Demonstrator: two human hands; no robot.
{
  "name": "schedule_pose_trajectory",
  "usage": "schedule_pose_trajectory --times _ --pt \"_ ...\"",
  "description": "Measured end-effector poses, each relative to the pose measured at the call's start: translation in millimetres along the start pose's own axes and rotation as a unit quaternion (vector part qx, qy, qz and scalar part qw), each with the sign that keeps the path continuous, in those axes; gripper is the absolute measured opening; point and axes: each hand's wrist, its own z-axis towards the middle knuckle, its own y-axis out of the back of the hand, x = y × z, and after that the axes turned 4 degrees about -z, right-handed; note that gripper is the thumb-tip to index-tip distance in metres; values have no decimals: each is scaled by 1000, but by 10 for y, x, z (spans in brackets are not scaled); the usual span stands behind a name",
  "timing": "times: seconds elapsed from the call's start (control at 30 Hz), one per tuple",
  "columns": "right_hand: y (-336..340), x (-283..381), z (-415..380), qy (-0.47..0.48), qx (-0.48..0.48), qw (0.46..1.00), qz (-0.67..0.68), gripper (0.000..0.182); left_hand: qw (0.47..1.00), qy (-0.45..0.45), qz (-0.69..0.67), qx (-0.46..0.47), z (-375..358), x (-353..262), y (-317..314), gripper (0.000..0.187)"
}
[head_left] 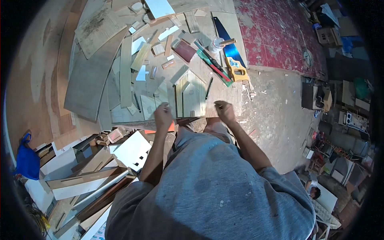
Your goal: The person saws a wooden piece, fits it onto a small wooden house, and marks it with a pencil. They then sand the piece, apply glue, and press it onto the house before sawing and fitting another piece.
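Note:
My left hand (163, 117) is closed with curled fingers above the near edge of the workbench, left of a house-shaped wooden piece (195, 97). My right hand (226, 112) is closed too, off the piece's right side, thumb and forefinger together. Whether either holds something small cannot be made out. Neither visibly touches the wooden piece, which lies between them with its peak pointing away from me. A black pen (209, 88) lies just beyond my right hand. Pale wood offcuts (148, 105) lie beside my left hand.
Farther up the workbench lie a handsaw (225, 38) with a yellow handle, a white tub (216, 46), a reddish-brown block (184, 51) and green-and-red tools (214, 67). Large boards (90, 88) cover the left. Scrap wood (86, 180) is heaped below left. Another person (314, 190) is at lower right.

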Motion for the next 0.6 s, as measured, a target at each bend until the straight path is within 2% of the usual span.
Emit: schedule_pose_trajectory --times 0.03,0.07,0.13,0.2,0.27,0.33,0.4,0.6 --pt "-44 143 -95 -6 36 999 37 20 993 -96 39 60 -77 -11 -76 31" --pt "-48 257 -117 0 114 993 -8 37 972 -189 77 118 -159 -14 -141 41" --pt "-182 354 -228 105 101 983 -110 53 958 -219 113 149 -275 -115 -191 48" --pt "-228 496 -341 89 130 975 -157 60 939 -255 152 173 -274 -125 -170 55" --pt "-376 430 -380 112 119 973 -160 53 898 -319 229 198 -226 26 -220 64" --pt "-479 370 -371 167 97 956 -220 47 888 -339 245 190 -189 121 -279 60" --pt "-543 323 -385 176 78 953 -233 43 862 -390 283 159 -169 184 -278 60" --pt "-595 251 -429 211 26 945 -248 40 862 -395 280 153 -172 197 -310 59"
